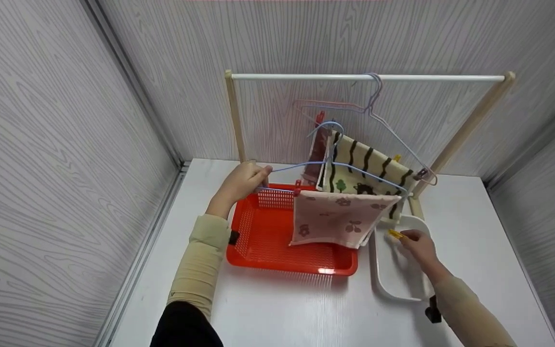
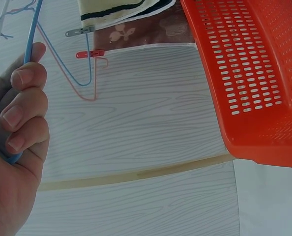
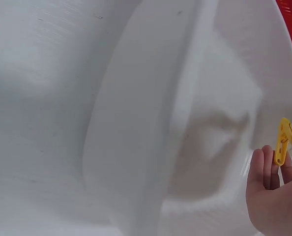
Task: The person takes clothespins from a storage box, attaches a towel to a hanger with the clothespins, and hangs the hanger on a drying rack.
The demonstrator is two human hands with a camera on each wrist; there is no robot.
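My left hand [image 1: 245,182] grips one end of a blue wire hanger [image 1: 301,165], its fingers curled round the wire in the left wrist view. From that hanger a pink cloth [image 1: 340,219] with a flower print hangs, clipped at its left corner by a red clothespin [image 1: 297,188]. Over the white tray [image 1: 378,270], my right hand [image 1: 419,246] pinches a yellow clothespin [image 3: 282,142] between thumb and fingers. The clothespin is close to the right lower edge of the pink cloth in the head view.
A red perforated basket [image 1: 263,262] stands beneath the pink cloth, left of the white tray. Behind, a rack with a white rail [image 1: 297,77] bears other hangers [image 1: 371,108]. A striped cream cloth [image 1: 371,164] and a brown cloth [image 1: 313,159] hang there.
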